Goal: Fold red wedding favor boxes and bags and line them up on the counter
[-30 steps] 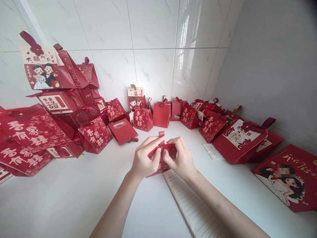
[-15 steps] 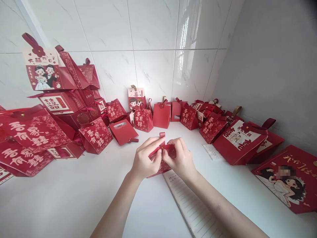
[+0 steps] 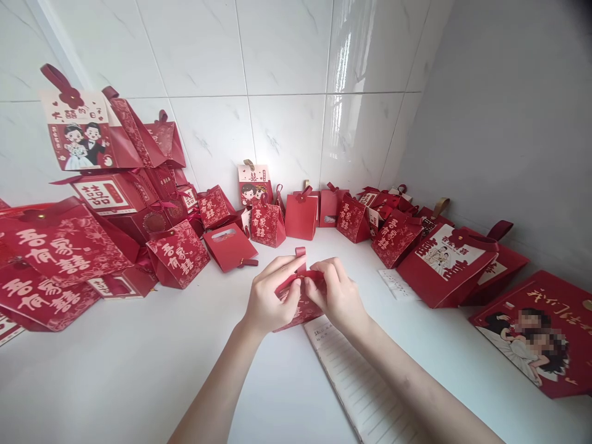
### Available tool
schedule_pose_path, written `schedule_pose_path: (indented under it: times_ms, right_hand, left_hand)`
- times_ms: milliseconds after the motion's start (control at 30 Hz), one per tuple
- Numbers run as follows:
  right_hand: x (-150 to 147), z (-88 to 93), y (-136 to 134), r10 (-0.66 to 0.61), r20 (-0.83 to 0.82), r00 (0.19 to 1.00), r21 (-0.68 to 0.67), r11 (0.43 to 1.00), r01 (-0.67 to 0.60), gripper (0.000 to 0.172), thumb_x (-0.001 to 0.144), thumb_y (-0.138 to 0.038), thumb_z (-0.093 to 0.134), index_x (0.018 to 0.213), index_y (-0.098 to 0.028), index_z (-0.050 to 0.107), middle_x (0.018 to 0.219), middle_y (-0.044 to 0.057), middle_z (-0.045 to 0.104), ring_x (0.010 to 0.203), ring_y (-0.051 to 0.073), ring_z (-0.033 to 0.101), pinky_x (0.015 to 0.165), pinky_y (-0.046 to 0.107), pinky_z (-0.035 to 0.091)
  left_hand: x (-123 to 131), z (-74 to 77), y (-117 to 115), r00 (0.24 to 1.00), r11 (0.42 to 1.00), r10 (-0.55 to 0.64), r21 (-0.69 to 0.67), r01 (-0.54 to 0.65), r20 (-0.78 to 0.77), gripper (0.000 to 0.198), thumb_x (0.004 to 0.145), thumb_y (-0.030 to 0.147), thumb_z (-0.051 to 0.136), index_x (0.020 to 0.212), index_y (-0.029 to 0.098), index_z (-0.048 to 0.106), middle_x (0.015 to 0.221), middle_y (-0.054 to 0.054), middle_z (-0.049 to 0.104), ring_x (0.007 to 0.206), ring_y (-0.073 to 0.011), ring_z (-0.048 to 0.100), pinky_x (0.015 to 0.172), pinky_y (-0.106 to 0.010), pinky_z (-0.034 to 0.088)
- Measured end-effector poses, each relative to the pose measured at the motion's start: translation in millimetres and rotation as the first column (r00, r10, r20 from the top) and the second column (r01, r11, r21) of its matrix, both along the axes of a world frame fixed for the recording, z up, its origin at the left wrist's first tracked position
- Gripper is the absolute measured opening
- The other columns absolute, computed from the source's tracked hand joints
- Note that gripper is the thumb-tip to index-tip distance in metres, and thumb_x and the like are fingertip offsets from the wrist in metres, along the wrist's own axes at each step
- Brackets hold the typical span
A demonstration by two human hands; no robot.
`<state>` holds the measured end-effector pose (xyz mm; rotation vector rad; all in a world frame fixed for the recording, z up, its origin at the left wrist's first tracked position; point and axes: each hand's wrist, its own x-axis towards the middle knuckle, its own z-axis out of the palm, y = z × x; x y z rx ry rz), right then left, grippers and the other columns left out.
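Note:
Between my hands, at the middle of the table, a small red gift box [image 3: 303, 310] with a pale floral print stands upright. A red ribbon loop [image 3: 301, 261] sticks up from its top. My left hand [image 3: 274, 295] grips the top edge from the left, fingers behind and thumb in front. From the other side my right hand [image 3: 339, 292] pinches the same edge, its thumb close to the left thumb. Whatever sits right under the thumbtips is mostly hidden. An open lined notebook [image 3: 365, 388] lies under my right forearm, with a little handwriting near its top.
Stacked red gift boxes [image 3: 87, 142] rise at the left. A row of smaller boxes [image 3: 301, 216] stands along the tiled wall [image 3: 287, 49]. Larger red boxes [image 3: 446, 265] and a bag with a printed couple [image 3: 539, 333] sit at the right. A white paper slip [image 3: 396, 285] lies near them.
Both hands stay on the box's top edge. The right thumb and fingers have shifted very slightly, and the view has moved a little; the box stays in place.

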<state>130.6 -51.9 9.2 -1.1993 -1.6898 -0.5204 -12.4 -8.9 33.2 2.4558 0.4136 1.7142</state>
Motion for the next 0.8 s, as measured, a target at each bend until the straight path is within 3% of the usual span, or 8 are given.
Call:
schedule_pose_path:
  times_ms: [333,533,800]
  right_hand:
    - [0.0,4.9,-2.0,0.036,-0.043,0.998,-0.023,0.999,-0.037,0.017,0.097,-0.022,0.034,0.09,-0.019,0.049,0.08,0.004,0.054,0.063,0.014,0.056,0.047,0.021,0.044]
    - [-1.9,0.4,-0.4,0.013,-0.062,0.998,0.0,1.0,-0.013,0.015,0.093,-0.032,0.044,0.092,-0.018,0.049,0.08,0.004,0.052,0.063,0.014,0.055,0.043,0.021,0.043]
    - [-3.9,-0.1,1.5,-0.019,-0.035,0.999,0.017,1.0,0.019,0.014,0.093,-0.03,0.043,0.091,-0.018,0.049,0.078,0.003,0.051,0.059,0.014,0.054,0.041,0.021,0.042]
  left_hand:
    - [-0.1,0.4,-0.3,1.0,1.0,-0.005,0.004,0.005,-0.005,0.04,0.08,0.003,0.049,0.116,0.017,0.061,0.099,-0.007,0.066,0.089,-0.0163,0.064,0.077,-0.026,0.055]
    - [-0.4,-1.5,-0.5,1.0,1.0,-0.017,0.006,0.017,0.002,0.041,0.079,0.001,0.05,0.116,0.015,0.059,0.101,-0.008,0.065,0.094,-0.0161,0.063,0.081,-0.026,0.054]
    - [0.1,-2.3,1.2,1.0,0.999,0.021,0.027,-0.02,-0.006,0.041,0.08,0.004,0.049,0.117,0.018,0.059,0.103,-0.008,0.066,0.091,-0.0174,0.064,0.076,-0.028,0.056]
